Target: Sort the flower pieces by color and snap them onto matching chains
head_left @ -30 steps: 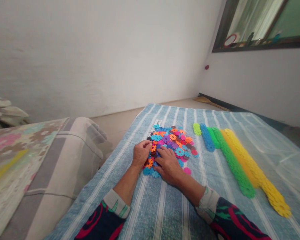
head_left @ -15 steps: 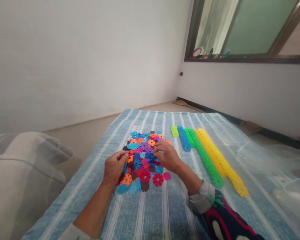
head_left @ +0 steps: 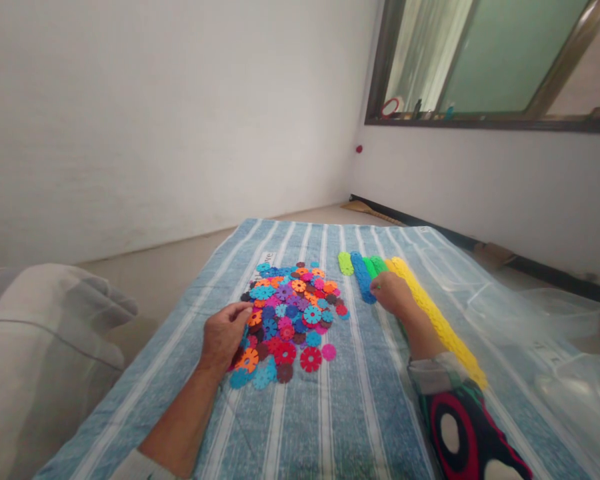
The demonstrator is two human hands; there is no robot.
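A pile of notched plastic discs (head_left: 285,327) in mixed colours lies on the striped cloth (head_left: 350,413). At its left edge is my left hand (head_left: 224,337), thumb and forefinger pressed together; whatever they hold, if anything, is hidden. My right hand (head_left: 397,297) is closed over the near end of a row of overlapping blue discs (head_left: 361,275), and what its fingertips pinch cannot be made out. Beside that row lie a short lime-green row (head_left: 345,263), a green row (head_left: 375,265) partly covered by my right hand and arm, and a long yellow row (head_left: 445,327).
Clear plastic containers (head_left: 545,310) stand along the right side of the cloth. Grey-white fabric (head_left: 45,360) is bunched at the left. A wall (head_left: 155,120) rises behind, with a window (head_left: 495,60) at the upper right.
My right hand has moved right, from over the disc pile to the blue row. My left hand stays at the pile's left edge.
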